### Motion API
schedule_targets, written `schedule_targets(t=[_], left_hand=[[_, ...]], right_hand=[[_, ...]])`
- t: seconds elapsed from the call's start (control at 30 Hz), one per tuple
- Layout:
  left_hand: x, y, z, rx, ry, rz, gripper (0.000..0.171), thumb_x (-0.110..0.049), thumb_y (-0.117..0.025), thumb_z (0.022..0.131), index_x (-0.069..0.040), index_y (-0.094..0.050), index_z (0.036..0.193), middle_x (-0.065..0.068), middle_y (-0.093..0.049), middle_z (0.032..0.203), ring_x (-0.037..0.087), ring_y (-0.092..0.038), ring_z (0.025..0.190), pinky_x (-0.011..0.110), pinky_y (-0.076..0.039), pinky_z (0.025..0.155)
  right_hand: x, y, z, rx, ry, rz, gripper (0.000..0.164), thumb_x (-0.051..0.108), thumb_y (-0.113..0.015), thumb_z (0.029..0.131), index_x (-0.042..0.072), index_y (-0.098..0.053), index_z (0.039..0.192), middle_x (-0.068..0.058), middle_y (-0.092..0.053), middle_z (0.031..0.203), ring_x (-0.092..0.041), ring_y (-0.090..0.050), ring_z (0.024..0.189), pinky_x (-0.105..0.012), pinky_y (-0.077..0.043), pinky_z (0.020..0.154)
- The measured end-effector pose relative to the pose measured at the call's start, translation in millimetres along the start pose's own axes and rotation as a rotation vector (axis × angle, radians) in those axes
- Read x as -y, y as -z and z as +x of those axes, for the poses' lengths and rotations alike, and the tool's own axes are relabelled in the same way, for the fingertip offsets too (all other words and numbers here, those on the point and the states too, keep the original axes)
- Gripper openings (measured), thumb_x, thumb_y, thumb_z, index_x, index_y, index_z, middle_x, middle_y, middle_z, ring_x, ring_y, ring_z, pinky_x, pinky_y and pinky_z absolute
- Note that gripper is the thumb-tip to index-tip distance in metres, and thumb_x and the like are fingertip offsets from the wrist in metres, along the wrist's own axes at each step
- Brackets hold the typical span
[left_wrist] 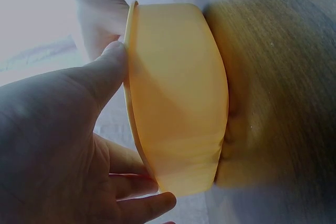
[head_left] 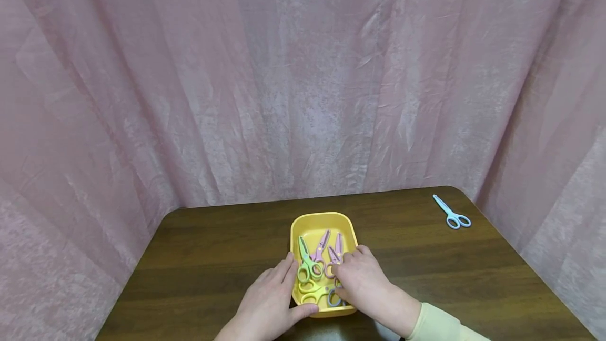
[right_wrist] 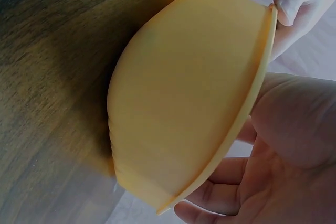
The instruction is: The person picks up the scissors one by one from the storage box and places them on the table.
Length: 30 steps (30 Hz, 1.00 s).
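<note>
A yellow plastic tray (head_left: 322,220) sits on the table, holding several pairs of child-size scissors. Green scissors (head_left: 305,264) lie at its left side, pink scissors (head_left: 322,246) towards the middle and right, and yellow scissors (head_left: 314,294) near the front. My left hand (head_left: 270,299) rests on the tray's left rim, fingers along the side and thumb at the front corner. Over the right rim, my right hand (head_left: 366,283) has fingertips inside, beside the pink scissors and a grey-purple handle (head_left: 333,297). Whether those fingertips pinch anything is hidden, as the tray wall (right_wrist: 184,87) blocks them.
Light blue scissors (head_left: 452,214) lie alone on the brown wooden table (head_left: 213,257), near its far right corner. Pink curtains (head_left: 307,78) hang behind the table and along both sides.
</note>
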State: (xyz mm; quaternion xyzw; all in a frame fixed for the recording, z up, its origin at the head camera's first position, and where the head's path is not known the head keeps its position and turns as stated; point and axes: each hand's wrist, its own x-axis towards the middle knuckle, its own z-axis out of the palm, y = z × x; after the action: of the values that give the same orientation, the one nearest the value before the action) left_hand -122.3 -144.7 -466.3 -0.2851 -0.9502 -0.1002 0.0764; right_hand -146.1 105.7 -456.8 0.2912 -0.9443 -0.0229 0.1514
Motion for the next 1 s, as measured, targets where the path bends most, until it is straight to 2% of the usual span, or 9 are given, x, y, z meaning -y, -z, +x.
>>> schedule_targets(t=[0.1,0.33,0.57,0.73,1.0], left_hand=[[0.3,0.0,0.1,0.01,0.008,-0.003,0.108,-0.082,-0.06,0.097,0.006,-0.052,0.159,0.023,-0.049,0.166,0.035,-0.06,0.143,0.051,-0.051,0.114],[0.4,-0.4,-0.1,0.019,0.015,-0.012,0.105,-0.077,-0.067,0.097,0.006,-0.052,0.159,0.024,-0.048,0.167,0.035,-0.059,0.143,0.052,-0.051,0.115],[1.2,-0.5,0.9,0.018,0.013,0.0,0.109,-0.081,-0.065,0.096,0.006,-0.052,0.159,0.023,-0.048,0.167,0.036,-0.059,0.144,0.053,-0.051,0.114],[0.9,-0.3,0.9,0.015,0.014,0.003,0.108,-0.081,-0.065,0.096,0.006,-0.052,0.16,0.023,-0.048,0.168,0.036,-0.059,0.144,0.054,-0.051,0.113],[0.0,-1.2,0.3,0.012,0.011,0.007,0.109,-0.083,-0.062,0.096,0.005,-0.053,0.159,0.022,-0.048,0.168,0.035,-0.059,0.144,0.054,-0.051,0.113]], right_hand=[[0.2,1.3,-0.5,-0.007,-0.004,-0.009,0.027,0.035,-0.097,0.072,0.024,-0.074,0.08,0.004,-0.055,0.069,-0.019,-0.055,0.066,-0.044,-0.048,0.082],[1.2,5.1,-2.6,-0.014,-0.008,-0.002,0.026,0.035,-0.097,0.072,0.022,-0.076,0.081,0.003,-0.055,0.069,-0.018,-0.054,0.067,-0.042,-0.048,0.077],[-0.3,9.6,-7.9,-0.034,0.006,0.026,0.026,0.036,-0.098,0.076,0.021,-0.081,0.089,0.004,-0.057,0.072,-0.018,-0.055,0.07,-0.038,-0.047,0.071],[-1.6,13.5,-12.8,-0.084,0.021,0.043,0.029,0.036,-0.1,0.075,0.021,-0.079,0.087,0.004,-0.059,0.075,-0.018,-0.054,0.07,-0.035,-0.044,0.064],[-4.7,15.0,-19.2,-0.148,0.026,0.09,0.03,0.033,-0.1,0.075,0.019,-0.082,0.094,0.002,-0.065,0.083,-0.018,-0.057,0.076,-0.034,-0.049,0.065]])
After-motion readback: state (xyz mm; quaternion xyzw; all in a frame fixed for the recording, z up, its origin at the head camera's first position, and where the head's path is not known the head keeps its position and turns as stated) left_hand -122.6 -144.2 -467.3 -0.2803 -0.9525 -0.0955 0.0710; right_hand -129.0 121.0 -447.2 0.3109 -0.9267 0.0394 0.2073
